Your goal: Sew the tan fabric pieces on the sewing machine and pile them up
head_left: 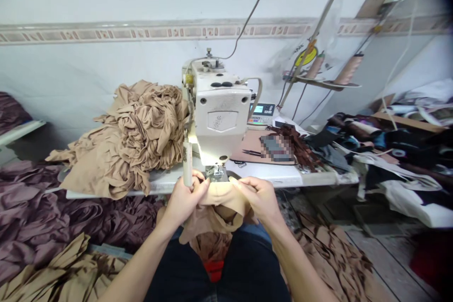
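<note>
A piece of tan fabric [222,193] is stretched between my two hands at the front edge of the sewing machine table. My left hand [186,196] pinches its left side, just by the white upright part of the machine. On the right side, my right hand [257,193] grips the cloth between thumb and fingers. The white sewing machine [222,118] stands straight ahead, its lamp lit. Its presser foot [218,170] and needle plate lie just beyond the fabric's far edge. Lower folds of the cloth hang over my lap.
A heap of tan fabric [141,137] covers the table's left side. Purple cloth [42,217] lies below left. Tweezers [252,153], a control panel [262,112] and brown strips [300,146] sit right of the machine. Thread cones [348,70] stand on a rack above.
</note>
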### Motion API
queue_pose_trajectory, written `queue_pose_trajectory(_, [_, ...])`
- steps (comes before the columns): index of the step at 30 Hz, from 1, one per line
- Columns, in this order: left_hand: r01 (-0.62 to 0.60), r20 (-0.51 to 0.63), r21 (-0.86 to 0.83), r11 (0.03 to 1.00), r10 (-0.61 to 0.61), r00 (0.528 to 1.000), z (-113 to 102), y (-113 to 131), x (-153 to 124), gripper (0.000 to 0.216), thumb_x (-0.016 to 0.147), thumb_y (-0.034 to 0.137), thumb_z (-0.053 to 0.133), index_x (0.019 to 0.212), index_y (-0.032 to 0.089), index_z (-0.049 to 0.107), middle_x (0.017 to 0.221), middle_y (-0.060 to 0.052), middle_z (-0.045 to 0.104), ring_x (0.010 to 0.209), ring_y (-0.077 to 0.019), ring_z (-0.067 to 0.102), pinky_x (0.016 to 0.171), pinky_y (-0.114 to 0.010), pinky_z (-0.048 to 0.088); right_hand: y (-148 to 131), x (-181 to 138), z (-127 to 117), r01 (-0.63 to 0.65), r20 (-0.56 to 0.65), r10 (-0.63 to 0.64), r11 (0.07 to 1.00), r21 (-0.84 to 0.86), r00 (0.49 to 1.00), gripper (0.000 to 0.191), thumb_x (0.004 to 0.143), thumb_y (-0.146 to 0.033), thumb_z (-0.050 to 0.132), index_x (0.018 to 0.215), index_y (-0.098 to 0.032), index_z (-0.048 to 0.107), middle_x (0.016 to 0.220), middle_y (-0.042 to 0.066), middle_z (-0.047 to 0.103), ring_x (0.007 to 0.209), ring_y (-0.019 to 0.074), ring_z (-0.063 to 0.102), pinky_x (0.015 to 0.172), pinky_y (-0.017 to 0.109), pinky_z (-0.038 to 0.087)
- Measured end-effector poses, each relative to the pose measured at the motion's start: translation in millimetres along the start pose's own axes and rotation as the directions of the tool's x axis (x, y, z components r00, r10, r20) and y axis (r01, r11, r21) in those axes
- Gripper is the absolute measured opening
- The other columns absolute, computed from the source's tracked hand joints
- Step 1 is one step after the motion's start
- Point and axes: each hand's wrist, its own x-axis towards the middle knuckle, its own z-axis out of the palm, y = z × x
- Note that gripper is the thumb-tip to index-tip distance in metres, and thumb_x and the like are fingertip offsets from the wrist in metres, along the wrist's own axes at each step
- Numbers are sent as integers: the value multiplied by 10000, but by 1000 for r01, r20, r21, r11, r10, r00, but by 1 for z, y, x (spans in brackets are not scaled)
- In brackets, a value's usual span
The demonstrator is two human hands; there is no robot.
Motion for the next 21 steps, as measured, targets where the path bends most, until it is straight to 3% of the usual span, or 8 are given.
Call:
queue_pose_trajectory(4, [-1, -22, -80, 997, -1, 1000, 9, -5, 9, 245, 895, 392, 774, 962, 211, 624, 614, 87, 436, 553, -121, 447, 564, -231, 337, 6, 10, -1, 5, -26, -5, 1000, 7, 1000, 406, 826, -533, 796, 643, -173, 757, 645, 29, 688, 638, 202, 589, 608, 305, 437])
queue_pose_trajectory(15, [31, 79, -247, 968, -11, 997, 19, -3, 22, 450, 919, 532, 768, 1142, 196, 568, 609, 131, 387, 506, -95, 385, 526, -213, 285, 13, 21, -8, 17, -44, -17, 1000, -3, 999, 405, 830, -532, 808, 658, -167, 770, 655, 27, 689, 670, 205, 582, 645, 315, 430])
queue_pose_trajectory(21, [78, -11, -261, 962, -84, 996, 16, -22, 10, 484, 919, 625, 755, 1094, 208, 581, 644, 90, 530, 542, -116, 501, 560, -215, 380, 42, 13, -4, -49, -42, 52, 996, 68, 998, 512, 802, -648, 849, 670, -162, 759, 619, 8, 640, 628, 185, 557, 606, 299, 426])
